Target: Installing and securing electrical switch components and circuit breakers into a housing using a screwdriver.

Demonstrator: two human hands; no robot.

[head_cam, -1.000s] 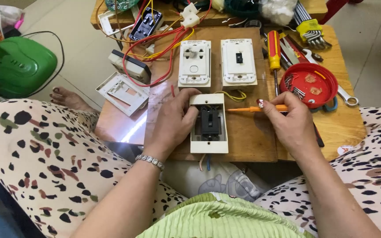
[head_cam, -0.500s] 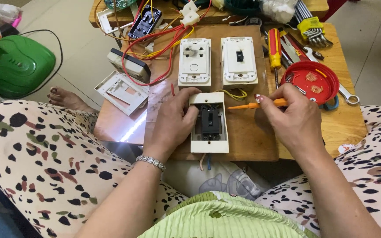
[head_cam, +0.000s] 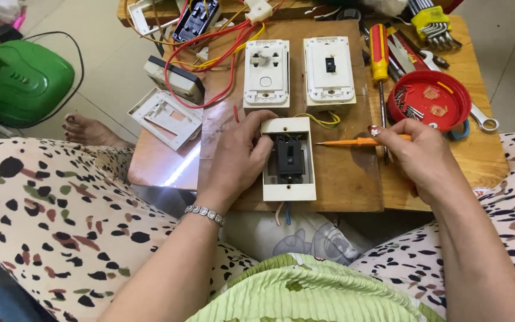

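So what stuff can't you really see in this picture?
Head view:
- Left side of the cream switch box: under the left hand.
- Orange screwdriver handle: inside the right hand.
- Small parts in the red lid: too tiny to tell.
- Green appliance: cut off by the left edge.

My left hand [head_cam: 242, 156] lies palm down, fingers curled and pressed together, its wrist bent slightly with the forearm running back toward my body. My right hand [head_cam: 417, 156] is raised a little, thumb and forefinger pinched together, the other fingers folded loosely beneath, the forearm angled in from the right.
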